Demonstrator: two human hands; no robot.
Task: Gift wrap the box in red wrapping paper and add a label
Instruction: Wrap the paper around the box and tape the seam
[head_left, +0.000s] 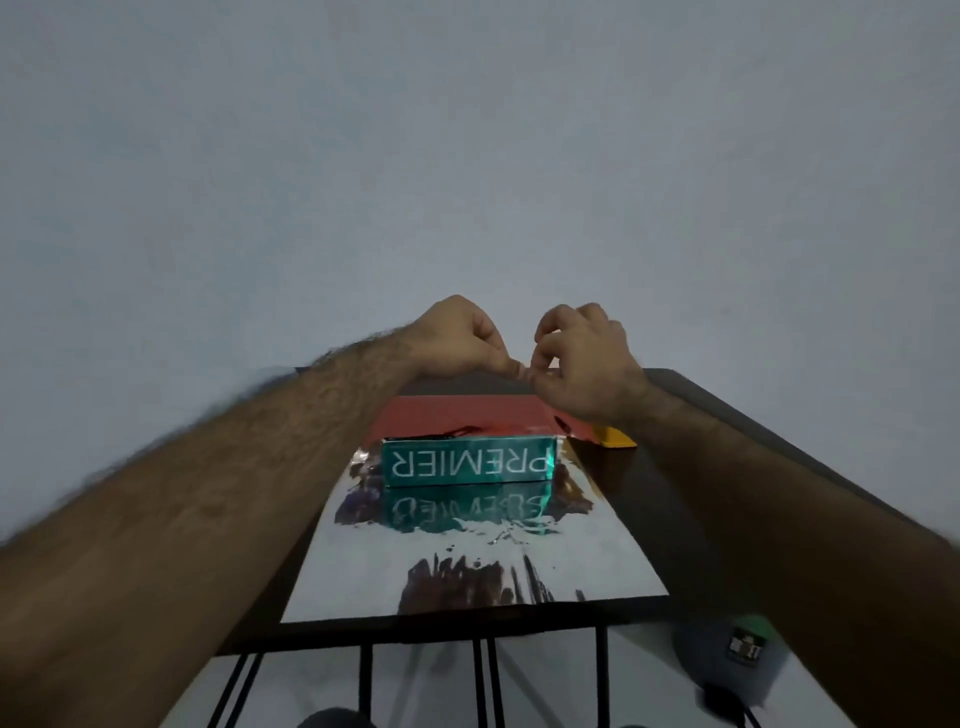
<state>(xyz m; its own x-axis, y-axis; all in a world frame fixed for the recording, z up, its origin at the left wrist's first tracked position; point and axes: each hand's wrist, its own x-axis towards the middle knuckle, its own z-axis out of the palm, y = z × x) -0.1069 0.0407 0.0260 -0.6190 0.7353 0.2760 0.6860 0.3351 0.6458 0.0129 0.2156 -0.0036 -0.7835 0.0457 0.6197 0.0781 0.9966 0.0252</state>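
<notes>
Plain wall takes up most of the view, pale grey-blue, no marks or decor on it, lit pretty evenly and kinda dim. In front of it sits a dark table with a flat top, and thin black metal legs show under its near edge. Below that there's a light-coloured floor, a bit blurry down there.

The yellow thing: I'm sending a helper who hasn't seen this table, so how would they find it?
Start at the dark table and the teal box standing on the shiny wrapping sheet. Look past the box's right end, beside the red sheet. The yellow item lies flat there, the only yellow thing.
</notes>
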